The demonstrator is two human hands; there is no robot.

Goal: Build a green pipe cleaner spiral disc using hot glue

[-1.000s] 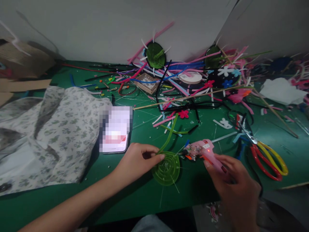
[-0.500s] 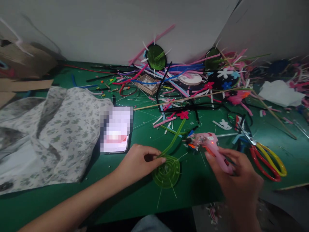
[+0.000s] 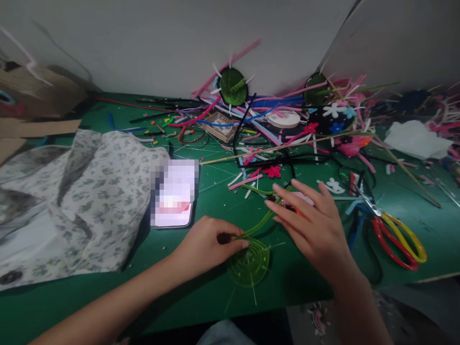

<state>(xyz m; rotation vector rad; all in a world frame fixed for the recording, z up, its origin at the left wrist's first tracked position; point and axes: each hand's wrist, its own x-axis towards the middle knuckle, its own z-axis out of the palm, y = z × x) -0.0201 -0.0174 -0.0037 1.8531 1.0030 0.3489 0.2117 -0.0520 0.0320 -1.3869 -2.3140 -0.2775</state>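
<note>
My left hand [image 3: 210,247] pinches the edge of a flat green pipe cleaner coil [image 3: 249,268] between thumb and fingers. Thin strings of glue stick out from the disc. A loose green tail [image 3: 262,223] of the pipe cleaner curves up and right from it. Over the end of that tail, my right hand [image 3: 316,223] has its fingers spread, holding nothing that I can see. Behind those fingers lies a pink glue gun [image 3: 304,198], mostly hidden, on the green table [image 3: 208,292].
Scissors [image 3: 397,237] with red and yellow handles lie at the right. A phone [image 3: 176,194] and a floral cloth [image 3: 104,191] are to the left. Pipe cleaner scraps, a wooden stick [image 3: 251,153], felt flowers [image 3: 272,171] and a green round piece [image 3: 233,86] crowd the back.
My right hand has let go of the glue gun, which is now on the table, and has moved up and left to the coil's tail. The tail bends further right. My left hand keeps its pinch.
</note>
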